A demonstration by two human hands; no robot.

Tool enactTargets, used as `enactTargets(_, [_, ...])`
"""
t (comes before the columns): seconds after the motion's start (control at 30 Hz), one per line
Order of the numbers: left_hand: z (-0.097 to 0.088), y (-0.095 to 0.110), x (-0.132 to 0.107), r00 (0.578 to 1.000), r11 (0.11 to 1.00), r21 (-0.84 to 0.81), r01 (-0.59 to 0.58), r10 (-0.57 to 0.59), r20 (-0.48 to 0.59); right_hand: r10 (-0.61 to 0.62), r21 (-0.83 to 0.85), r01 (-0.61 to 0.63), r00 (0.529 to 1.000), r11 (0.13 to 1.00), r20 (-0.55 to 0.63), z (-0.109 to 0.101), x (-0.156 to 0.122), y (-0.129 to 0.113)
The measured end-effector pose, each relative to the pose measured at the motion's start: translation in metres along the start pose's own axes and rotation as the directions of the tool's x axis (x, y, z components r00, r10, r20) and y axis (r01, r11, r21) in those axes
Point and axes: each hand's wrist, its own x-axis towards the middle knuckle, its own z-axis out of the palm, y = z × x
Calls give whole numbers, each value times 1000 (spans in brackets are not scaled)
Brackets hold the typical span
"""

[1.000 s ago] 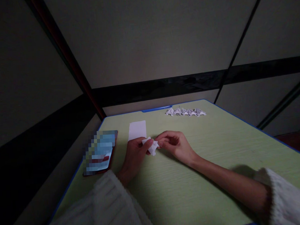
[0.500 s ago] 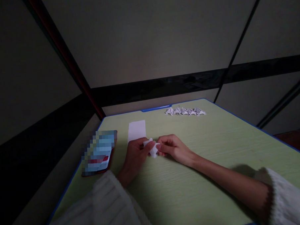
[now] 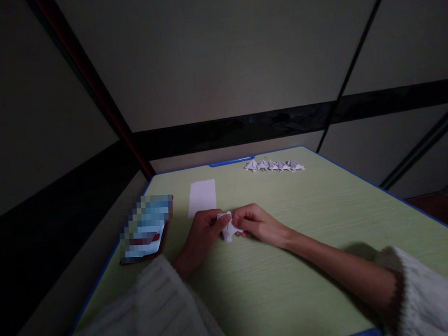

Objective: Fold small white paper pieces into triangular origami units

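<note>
Head view: folded paper (image 3: 229, 233), pinched by left hand (image 3: 207, 229) and right hand (image 3: 256, 224); might be torn by hard pulling.

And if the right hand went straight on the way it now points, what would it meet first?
The folded white paper, which the right hand seems to pinch at its edge; just beyond it, probably the left hand, though depth is hard to judge.

Noting pale panelling (image 3: 219, 59) with a black band (image 3: 215, 134) behind the far edge of the desk (image 3: 340, 197); observing reddish flooring (image 3: 444, 206) beyond its right edge; recording dim light.
</note>
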Motion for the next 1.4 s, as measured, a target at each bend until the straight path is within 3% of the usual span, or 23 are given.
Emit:
enactTargets(0.17, [2,2,-1,1000,992,-128,22,-21,9,-89,-131,81,994,988,-57,3,-3,-3])
enactTargets(0.4, [1,-4,4,988,912,-383,149,-156,13,-138,-47,134,987,990,-78,4,-2,-2])
enactTargets(0.5, [0,-3,5,982,871,-456,180,-184,37,-156,-39,151,977,988,-147,2,-1,2])
enactTargets(0.67, [1,-1,3,981,925,-329,191,-165,105,-201,-85,183,927,979,-316,-2,3,5])
enactTargets(0.97, [0,5,-1,998,988,-143,55,-56,1,-101,34,112,966,993,-238,1,3,7])
enactTargets(1.13, [1,9,-5,1000,995,-99,5,-7,-17,-137,-28,135,940,990,-313,5,0,4])
enactTargets(1.23, [3,8,-3,999,994,-113,6,-10,-37,-137,-51,127,932,991,-335,4,2,4])
enactTargets(1.4, [1,0,2,994,973,-205,104,-97,44,-99,14,107,959,994,-266,-3,6,9])
